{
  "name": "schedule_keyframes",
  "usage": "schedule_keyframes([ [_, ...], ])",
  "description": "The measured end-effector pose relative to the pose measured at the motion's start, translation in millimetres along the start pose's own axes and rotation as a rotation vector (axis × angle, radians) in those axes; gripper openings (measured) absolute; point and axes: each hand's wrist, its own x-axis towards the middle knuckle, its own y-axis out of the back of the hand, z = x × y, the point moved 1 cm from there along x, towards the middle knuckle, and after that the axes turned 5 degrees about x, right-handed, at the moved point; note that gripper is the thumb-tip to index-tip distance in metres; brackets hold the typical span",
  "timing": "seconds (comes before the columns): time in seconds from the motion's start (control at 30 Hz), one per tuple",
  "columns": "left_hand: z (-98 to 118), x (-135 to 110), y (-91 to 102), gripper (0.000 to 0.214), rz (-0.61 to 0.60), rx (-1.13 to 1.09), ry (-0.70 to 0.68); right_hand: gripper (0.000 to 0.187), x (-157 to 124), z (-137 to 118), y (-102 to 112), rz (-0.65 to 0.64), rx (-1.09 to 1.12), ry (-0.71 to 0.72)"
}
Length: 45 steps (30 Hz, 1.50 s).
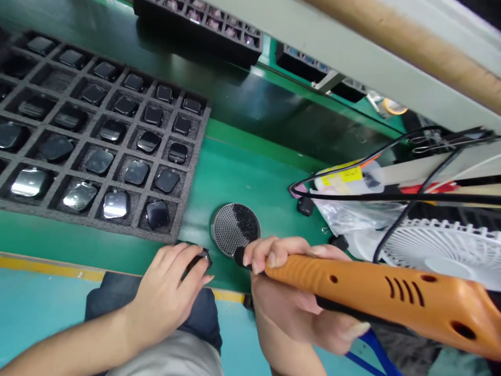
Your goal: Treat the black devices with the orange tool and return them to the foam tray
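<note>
Left forearm (66,342) comes in from about 7 o'clock, over dark jeans (113,290) and some gray cloth (176,360). Left hand (166,297) is curled in narrow, fingers holding a small dark piece (200,259) right at the bench edge around 6 o'clock, can't really tell what it is since they mostly cover it. Up at 10 o'clock there's a foam tray (90,215) full of glossy black squares (136,172), one per cell, and a second tray (219,47) sits at 12 on the green bench (250,177). Just above the piece is a round mesh disc (235,230) with black bits over part of it. Right hand (285,292) is wrapped tight around an orange tool (371,284), its black tip (238,256) just beside the piece but not touching. Over at 3 o'clock is a plastic bag (352,209) with a yellow label, black cables (371,197) across it, and a white fan (442,256) at 4
</note>
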Motion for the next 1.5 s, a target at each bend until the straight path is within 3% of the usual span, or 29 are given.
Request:
schedule_keyframes([
  [0.23,-0.7,-10.8,-6.7,0.033,-0.038,-0.046,-0.009,0.053,-3.3,0.8,-1.7,0.039,0.0,0.009],
  [0.67,0.4,-7.7,-7.2,0.035,-0.079,-0.047,-0.018,0.05,-4.3,1.0,-1.6,0.05,0.004,-0.009],
  [1.03,-0.4,-8.1,-7.7,0.034,-0.052,-0.042,-0.018,0.05,-2.2,-0.6,-3.8,0.034,-0.025,-0.014],
  [1.27,0.3,-3.6,-6.0,0.028,-0.086,-0.095,-0.05,0.057,-11.8,-17.3,-9.2,0.111,-0.08,-0.018],
  [1.43,1.5,0.0,-6.5,0.021,-0.078,-0.063,-0.032,0.042,-17.4,-22.4,-21.3,0.045,-0.099,-0.023],
  [1.5,2.0,0.5,-7.1,0.021,-0.07,-0.062,-0.034,0.046,-17.7,-21.3,-24.5,0.028,-0.088,-0.04],
])
